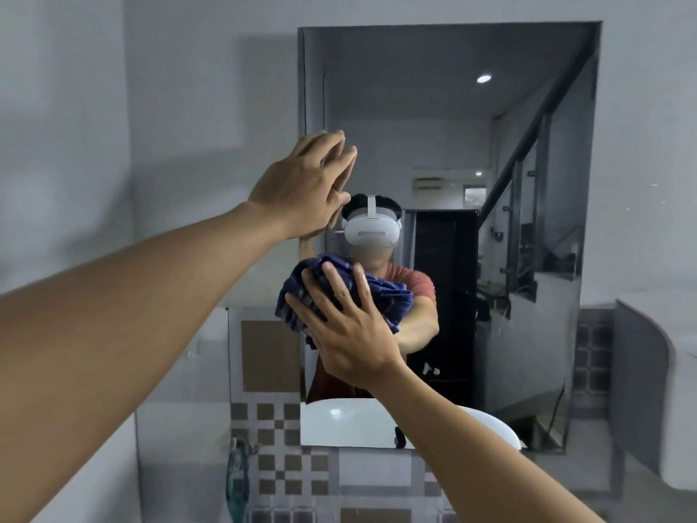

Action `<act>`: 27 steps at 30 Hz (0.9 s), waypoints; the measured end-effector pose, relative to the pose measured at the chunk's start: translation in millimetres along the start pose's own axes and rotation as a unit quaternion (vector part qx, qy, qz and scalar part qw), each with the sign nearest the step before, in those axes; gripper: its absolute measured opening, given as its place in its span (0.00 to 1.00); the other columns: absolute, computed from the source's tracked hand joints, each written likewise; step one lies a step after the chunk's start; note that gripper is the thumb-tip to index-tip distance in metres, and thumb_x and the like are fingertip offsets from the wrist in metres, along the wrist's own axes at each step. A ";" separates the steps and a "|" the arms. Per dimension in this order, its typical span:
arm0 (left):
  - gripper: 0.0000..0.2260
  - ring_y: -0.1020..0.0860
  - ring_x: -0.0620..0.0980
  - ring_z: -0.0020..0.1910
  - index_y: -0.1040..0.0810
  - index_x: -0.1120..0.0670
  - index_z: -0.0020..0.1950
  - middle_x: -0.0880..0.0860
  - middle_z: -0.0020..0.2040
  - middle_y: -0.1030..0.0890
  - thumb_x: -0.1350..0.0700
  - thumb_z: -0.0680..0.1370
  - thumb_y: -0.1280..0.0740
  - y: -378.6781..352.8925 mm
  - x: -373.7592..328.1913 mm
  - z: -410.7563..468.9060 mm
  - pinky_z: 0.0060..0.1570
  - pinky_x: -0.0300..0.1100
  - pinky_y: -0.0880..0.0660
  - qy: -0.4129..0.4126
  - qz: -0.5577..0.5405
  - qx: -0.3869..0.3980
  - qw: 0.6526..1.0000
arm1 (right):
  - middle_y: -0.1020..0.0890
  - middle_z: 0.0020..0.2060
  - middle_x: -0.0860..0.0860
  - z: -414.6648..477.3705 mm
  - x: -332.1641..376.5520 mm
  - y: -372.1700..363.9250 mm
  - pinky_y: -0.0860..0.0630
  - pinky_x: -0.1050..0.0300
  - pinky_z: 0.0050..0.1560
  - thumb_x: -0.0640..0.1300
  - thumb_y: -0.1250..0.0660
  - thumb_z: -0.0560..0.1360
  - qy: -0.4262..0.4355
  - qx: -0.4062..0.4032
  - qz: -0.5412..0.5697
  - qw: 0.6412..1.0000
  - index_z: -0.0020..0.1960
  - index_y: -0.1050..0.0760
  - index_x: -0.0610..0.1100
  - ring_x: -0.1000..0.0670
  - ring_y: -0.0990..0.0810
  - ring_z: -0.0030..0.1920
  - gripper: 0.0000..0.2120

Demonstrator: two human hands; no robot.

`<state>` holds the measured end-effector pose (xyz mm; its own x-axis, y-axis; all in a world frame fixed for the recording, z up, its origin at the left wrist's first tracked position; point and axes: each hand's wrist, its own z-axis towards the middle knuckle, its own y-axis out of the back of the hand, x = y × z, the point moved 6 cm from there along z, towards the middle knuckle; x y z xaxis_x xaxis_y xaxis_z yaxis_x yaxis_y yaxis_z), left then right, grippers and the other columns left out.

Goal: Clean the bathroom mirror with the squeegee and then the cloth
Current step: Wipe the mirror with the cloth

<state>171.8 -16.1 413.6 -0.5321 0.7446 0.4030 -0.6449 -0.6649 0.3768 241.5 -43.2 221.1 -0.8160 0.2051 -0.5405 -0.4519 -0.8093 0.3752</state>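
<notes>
The rectangular bathroom mirror [509,258] hangs on the wall straight ahead. My right hand [349,334] presses a bunched dark blue checked cloth [301,296] flat against the lower left part of the glass, fingers spread over it. My left hand [305,186] rests with flat fingers on the mirror's left edge, higher up, holding nothing. No squeegee is in view.
A white basin shows as a reflection [350,420] along the mirror's bottom edge. Brown and grey checked tiles [279,420] cover the wall below and left of the mirror. A white rounded fixture [675,390] juts out at the right. A green object [237,477] hangs low left.
</notes>
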 end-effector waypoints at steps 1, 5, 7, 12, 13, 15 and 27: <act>0.28 0.40 0.58 0.78 0.36 0.54 0.78 0.57 0.78 0.38 0.47 0.80 0.35 -0.4 -0.6 -1.0 0.55 0.61 0.20 0.000 -0.001 -0.004 1.000 | 0.41 0.81 0.43 -6.9 3.8 -2.8 0.54 0.27 0.76 0.49 0.41 0.80 0.016 0.006 -0.002 1.000 0.82 0.42 0.49 0.37 0.51 0.81 0.31; 0.30 0.40 0.61 0.78 0.41 0.55 0.81 0.61 0.79 0.39 0.48 0.81 0.37 -5.3 -11.4 -19.9 0.71 0.55 0.30 -0.012 0.000 -0.035 0.999 | 0.43 0.82 0.44 -34.8 12.9 -11.6 0.53 0.27 0.76 0.50 0.41 0.81 0.045 0.026 -0.002 0.999 0.82 0.44 0.49 0.38 0.52 0.82 0.31; 0.31 0.40 0.62 0.78 0.40 0.56 0.80 0.62 0.79 0.39 0.47 0.80 0.36 -12.2 -21.1 -36.7 0.74 0.55 0.34 -0.009 -0.006 -0.035 0.999 | 0.45 0.82 0.44 -49.4 14.3 -14.5 0.52 0.28 0.76 0.49 0.41 0.80 0.061 0.043 -0.010 0.997 0.82 0.45 0.50 0.38 0.54 0.82 0.32; 0.32 0.38 0.63 0.77 0.34 0.56 0.78 0.63 0.77 0.37 0.44 0.78 0.33 -30.2 -38.9 -66.8 0.73 0.57 0.33 -0.007 -0.012 0.001 1.000 | 0.44 0.82 0.44 -77.8 0.1 -9.9 0.54 0.28 0.77 0.49 0.42 0.80 0.054 0.060 -0.022 0.996 0.82 0.45 0.51 0.39 0.54 0.82 0.31; 0.32 0.38 0.62 0.77 0.35 0.56 0.79 0.62 0.77 0.37 0.44 0.78 0.32 -33.0 -40.1 -69.5 0.73 0.58 0.32 -0.003 -0.016 0.010 1.000 | 0.43 0.82 0.44 -82.6 -5.4 -7.4 0.53 0.28 0.77 0.49 0.42 0.81 0.046 0.060 -0.025 0.997 0.82 0.45 0.51 0.39 0.54 0.82 0.31; 0.33 0.38 0.62 0.77 0.36 0.56 0.79 0.62 0.77 0.37 0.44 0.78 0.32 -37.5 -42.2 -72.3 0.73 0.58 0.32 0.003 -0.024 0.020 1.000 | 0.43 0.82 0.44 -92.9 -19.6 -1.4 0.50 0.28 0.76 0.50 0.43 0.82 0.024 0.063 -0.026 0.997 0.82 0.45 0.51 0.39 0.53 0.82 0.30; 0.29 0.38 0.65 0.77 0.33 0.59 0.78 0.65 0.76 0.36 0.46 0.79 0.40 -39.2 -56.5 -84.6 0.76 0.60 0.39 0.000 -0.014 -0.025 1.000 | 0.41 0.81 0.43 -132.5 -136.0 32.9 0.50 0.30 0.77 0.56 0.48 0.84 -0.243 0.005 -0.035 0.969 0.81 0.43 0.55 0.37 0.50 0.81 0.26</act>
<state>180.7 -27.1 305.4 -0.5131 0.7634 0.3922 -0.6868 -0.6393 0.3459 385.4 -170.6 207.2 -0.8555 0.4967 -0.1464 -0.5138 -0.7790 0.3592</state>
